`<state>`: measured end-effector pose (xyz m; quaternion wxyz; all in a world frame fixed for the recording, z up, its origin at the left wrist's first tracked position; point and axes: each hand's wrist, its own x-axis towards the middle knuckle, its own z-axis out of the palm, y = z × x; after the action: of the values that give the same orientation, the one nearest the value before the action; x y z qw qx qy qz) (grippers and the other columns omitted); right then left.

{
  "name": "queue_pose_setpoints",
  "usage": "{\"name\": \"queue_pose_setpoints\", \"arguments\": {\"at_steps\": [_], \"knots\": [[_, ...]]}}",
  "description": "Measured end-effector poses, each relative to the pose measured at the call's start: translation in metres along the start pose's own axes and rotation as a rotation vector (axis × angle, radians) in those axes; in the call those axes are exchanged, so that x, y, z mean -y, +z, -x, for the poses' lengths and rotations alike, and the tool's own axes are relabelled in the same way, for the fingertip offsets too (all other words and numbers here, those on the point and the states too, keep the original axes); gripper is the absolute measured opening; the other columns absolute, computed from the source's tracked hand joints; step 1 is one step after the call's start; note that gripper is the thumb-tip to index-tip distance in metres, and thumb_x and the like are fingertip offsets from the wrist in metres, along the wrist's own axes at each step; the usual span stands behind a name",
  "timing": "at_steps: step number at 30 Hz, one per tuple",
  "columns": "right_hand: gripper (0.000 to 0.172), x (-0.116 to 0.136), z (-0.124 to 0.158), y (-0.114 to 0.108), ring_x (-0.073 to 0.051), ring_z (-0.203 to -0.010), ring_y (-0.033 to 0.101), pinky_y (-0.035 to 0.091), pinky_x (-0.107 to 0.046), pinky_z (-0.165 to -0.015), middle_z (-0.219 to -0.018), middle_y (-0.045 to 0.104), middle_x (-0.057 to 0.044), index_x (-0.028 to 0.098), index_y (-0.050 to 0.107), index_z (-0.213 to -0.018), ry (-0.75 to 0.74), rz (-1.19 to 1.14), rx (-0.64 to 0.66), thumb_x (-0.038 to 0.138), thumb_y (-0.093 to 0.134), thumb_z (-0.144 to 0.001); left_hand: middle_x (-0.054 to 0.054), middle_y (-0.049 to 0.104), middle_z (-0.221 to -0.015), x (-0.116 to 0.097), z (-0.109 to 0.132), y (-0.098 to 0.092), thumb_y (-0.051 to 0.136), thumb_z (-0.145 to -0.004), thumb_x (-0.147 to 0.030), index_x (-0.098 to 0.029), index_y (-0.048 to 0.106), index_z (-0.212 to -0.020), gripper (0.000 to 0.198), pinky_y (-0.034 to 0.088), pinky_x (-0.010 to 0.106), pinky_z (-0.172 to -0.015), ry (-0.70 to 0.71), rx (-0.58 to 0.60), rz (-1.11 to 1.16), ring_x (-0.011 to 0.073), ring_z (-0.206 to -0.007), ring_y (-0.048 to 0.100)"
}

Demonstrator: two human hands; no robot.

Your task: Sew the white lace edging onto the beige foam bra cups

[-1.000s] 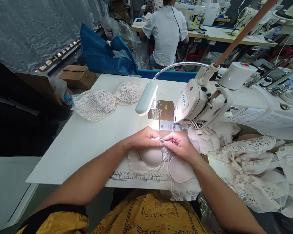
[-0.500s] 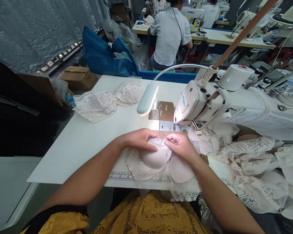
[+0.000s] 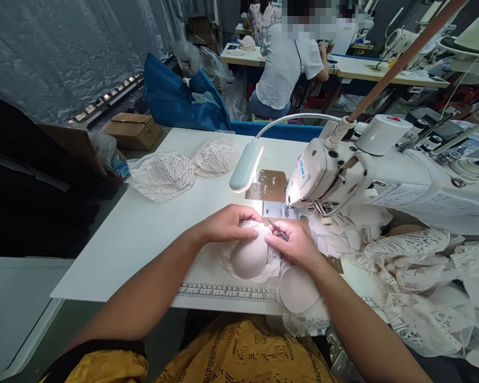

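Note:
A lace bra with smooth pale cups point(image 3: 249, 258) lies at the front of the white table, one cup raised and the other resting toward the right. My left hand point(image 3: 235, 223) pinches the upper edge of the raised cup between thumb and fingers. Between the fingers of my right hand point(image 3: 297, 240) sits a small dark metal tool, which looks like thread snips point(image 3: 279, 230), its pointed tip toward the upper left. My right thumb touches the lace edge of the same bra. Some lace point(image 3: 305, 319) hangs over the table's front edge.
A sewing machine point(image 3: 331, 165) stands at the right, with a lit lamp point(image 3: 245, 166) above the table point(image 3: 143, 250). Another lace bra point(image 3: 163, 175) lies at the back left. Lace pieces point(image 3: 419, 298) are heaped at the right. A person point(image 3: 283, 66) sits beyond the table.
The raised cup has turned so its smooth side shows more fully, and the lace has drawn in around it. The metal tool in my right hand shows more clearly. The seated person has raised an arm.

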<state>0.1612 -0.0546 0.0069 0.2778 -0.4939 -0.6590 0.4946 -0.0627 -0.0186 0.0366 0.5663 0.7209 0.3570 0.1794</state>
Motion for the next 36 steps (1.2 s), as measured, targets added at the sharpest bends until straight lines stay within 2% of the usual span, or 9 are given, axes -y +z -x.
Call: {"name": "queue_pose_setpoints", "arguments": {"at_steps": [3, 6, 10, 12, 16, 19, 24, 30, 36], "knots": [[0.025, 0.002, 0.001, 0.001, -0.013, -0.062, 0.046, 0.036, -0.025, -0.056, -0.065, 0.053, 0.002, 0.020, 0.061, -0.075, -0.041, 0.025, -0.019, 0.043, 0.060, -0.084, 0.003, 0.065, -0.100, 0.000, -0.004, 0.010, 0.068, -0.080, -0.035, -0.018, 0.065, -0.103, 0.029, 0.046, 0.025, -0.078, 0.007, -0.071, -0.017, 0.0182, -0.092, 0.060], [0.024, 0.002, 0.003, 0.000, -0.014, -0.065, 0.050, 0.039, -0.026, -0.059, -0.069, 0.057, 0.001, 0.019, 0.064, -0.080, -0.066, 0.002, -0.020, 0.041, 0.058, -0.087, 0.003, 0.065, -0.102, 0.002, -0.008, 0.016, 0.071, -0.077, -0.035, -0.019, 0.065, -0.103, 0.031, 0.046, 0.025, -0.076, -0.027, -0.094, -0.006, 0.0185, -0.093, 0.059], [0.020, 0.001, 0.004, -0.001, -0.019, -0.084, 0.060, 0.047, -0.030, -0.075, -0.091, 0.068, -0.004, 0.020, 0.067, -0.094, -0.085, -0.053, -0.052, 0.036, 0.058, -0.086, 0.004, 0.065, -0.086, 0.003, -0.010, 0.019, 0.069, -0.078, -0.040, -0.013, 0.067, -0.092, 0.031, 0.044, 0.023, -0.062, -0.145, -0.009, 0.106, 0.0167, -0.077, 0.060], [0.026, -0.002, 0.004, -0.002, -0.020, -0.090, 0.062, 0.048, -0.032, -0.080, -0.099, 0.068, -0.006, 0.020, 0.065, -0.103, -0.087, -0.107, -0.073, 0.038, 0.059, -0.086, 0.004, 0.065, -0.083, 0.004, -0.010, 0.019, 0.069, -0.079, -0.041, -0.012, 0.068, -0.091, 0.032, 0.045, 0.024, -0.062, -0.166, 0.038, 0.202, 0.0167, -0.074, 0.060], [0.039, -0.008, 0.004, -0.006, -0.014, -0.067, 0.059, 0.049, -0.028, -0.062, -0.086, 0.065, -0.004, 0.020, 0.059, -0.116, -0.058, -0.243, -0.049, 0.048, 0.051, -0.090, 0.007, 0.069, -0.087, 0.003, -0.009, 0.018, 0.070, -0.078, -0.041, -0.011, 0.070, -0.095, 0.035, 0.049, 0.028, -0.069, -0.175, 0.058, 0.319, 0.0195, -0.080, 0.063], [0.039, -0.009, 0.005, -0.011, -0.012, -0.060, 0.055, 0.048, -0.027, -0.059, -0.078, 0.061, -0.002, 0.019, 0.063, -0.112, -0.039, -0.219, -0.029, 0.049, 0.050, -0.091, 0.008, 0.070, -0.088, 0.003, -0.009, 0.020, 0.070, -0.078, -0.041, -0.011, 0.072, -0.095, 0.035, 0.049, 0.028, -0.070, -0.178, 0.025, 0.346, 0.0205, -0.081, 0.064], [0.034, -0.007, 0.006, -0.013, -0.017, -0.077, 0.062, 0.051, -0.032, -0.073, -0.082, 0.066, -0.003, 0.019, 0.065, -0.109, -0.061, -0.137, 0.043, 0.042, 0.060, -0.085, 0.007, 0.069, -0.079, 0.004, -0.011, 0.024, 0.074, -0.073, -0.041, -0.011, 0.073, -0.085, 0.033, 0.048, 0.028, -0.065, -0.164, -0.047, 0.378, 0.0194, -0.075, 0.063], [0.024, -0.006, 0.004, -0.003, -0.020, -0.088, 0.066, 0.052, -0.034, -0.079, -0.095, 0.070, -0.007, 0.019, 0.065, -0.096, -0.078, -0.155, -0.003, 0.039, 0.063, -0.083, 0.002, 0.060, -0.066, 0.006, -0.012, 0.027, 0.076, -0.072, -0.041, -0.010, 0.068, -0.072, 0.032, 0.043, 0.025, -0.058, -0.174, -0.037, 0.385, 0.0143, -0.065, 0.055], [0.022, -0.008, 0.003, -0.005, -0.019, -0.081, 0.066, 0.052, -0.032, -0.072, -0.089, 0.070, -0.005, 0.020, 0.066, -0.090, -0.085, -0.117, -0.028, 0.041, 0.061, -0.086, 0.005, 0.063, -0.074, 0.007, -0.011, 0.026, 0.074, -0.075, -0.043, -0.010, 0.070, -0.080, 0.034, 0.045, 0.027, -0.063, -0.188, -0.022, 0.368, 0.0159, -0.070, 0.057]]}}
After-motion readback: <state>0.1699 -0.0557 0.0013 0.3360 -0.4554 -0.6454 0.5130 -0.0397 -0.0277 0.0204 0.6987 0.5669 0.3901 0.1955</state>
